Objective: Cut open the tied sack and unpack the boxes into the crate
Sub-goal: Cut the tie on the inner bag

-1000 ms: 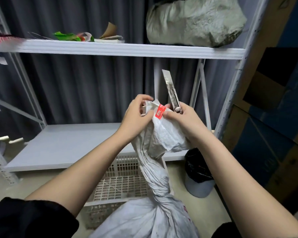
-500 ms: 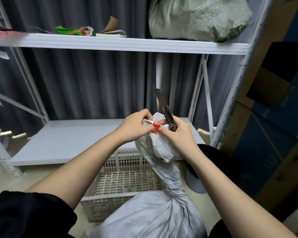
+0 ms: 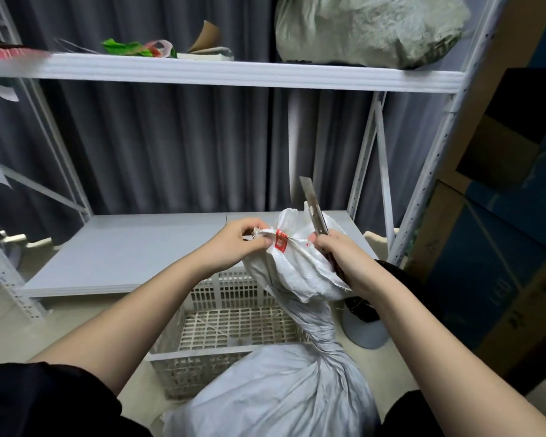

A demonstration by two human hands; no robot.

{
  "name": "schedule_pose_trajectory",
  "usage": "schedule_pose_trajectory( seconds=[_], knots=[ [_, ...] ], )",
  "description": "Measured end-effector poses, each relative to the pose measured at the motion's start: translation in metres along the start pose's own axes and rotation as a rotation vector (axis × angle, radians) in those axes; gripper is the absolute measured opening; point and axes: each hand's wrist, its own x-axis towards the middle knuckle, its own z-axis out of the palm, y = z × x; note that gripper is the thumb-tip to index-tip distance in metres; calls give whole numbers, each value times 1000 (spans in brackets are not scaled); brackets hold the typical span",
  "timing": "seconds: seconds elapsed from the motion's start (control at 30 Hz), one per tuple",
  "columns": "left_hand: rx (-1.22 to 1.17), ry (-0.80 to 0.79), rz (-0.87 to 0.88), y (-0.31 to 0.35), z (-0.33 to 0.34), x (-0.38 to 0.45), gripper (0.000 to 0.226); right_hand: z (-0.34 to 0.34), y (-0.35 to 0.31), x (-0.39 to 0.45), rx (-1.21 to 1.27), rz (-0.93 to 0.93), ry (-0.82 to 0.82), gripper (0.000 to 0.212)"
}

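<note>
Sack [image 3: 284,392] stands on the floor at bottom centre, twisted neck rising to a bunched white top held up between both hands. Body of the sack sits just in front of the crate [image 3: 234,326], touching or overlapping its near rim.

Left hand [image 3: 243,244] pinches the left end of the sack's top, fingers curled round the gathered fabric and the string [image 3: 292,239] knot there. String runs right from that pinch across the sack top, with a red tag [image 3: 281,242] hanging on it just beside the left fingertips.

Right hand [image 3: 344,260] grips a knife [image 3: 314,206], fist closed round the handle, thumb up against the sack top. Blade extended, pointing up and slightly left, above both hands. Blade's lower part lies against the right side of the sack top; can't tell if the edge touches the string, the fabric folds hide it.

Crate is white, slotted, on the floor below the hands, under the front edge of the lower shelf [image 3: 133,247]. No boxes visible; sack shut.

Bin [image 3: 364,323] with a black liner on the floor right of the crate, partly behind the right forearm. Upper shelf [image 3: 221,72] carries a stuffed grey bag [image 3: 369,26] and some paper scraps [image 3: 167,48]. Cartons [image 3: 498,247] stacked at far right. Dark curtain [image 3: 171,146] behind the rack.
</note>
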Motion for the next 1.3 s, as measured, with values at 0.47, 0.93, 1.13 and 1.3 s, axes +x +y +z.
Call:
schedule_pose_trajectory(
  seconds=[0.47, 0.93, 1.13, 1.3],
  knots=[
    [-113, 171, -14, -6, 32, 5, 9, 45, 33, 11, 302, -55, 56, 14],
    [-134, 2, -109, -3, 17, 6, 16, 25, 19, 14, -566, -393, 450, 17],
    [-200, -166, -191, -6, 14, 4, 14, 10, 5, 20, -787, -397, 244, 16],
    [-282, -292, -249, -2, 11, 5, 12, -2, -15, 30, -865, -448, 25, 28]
  ],
)
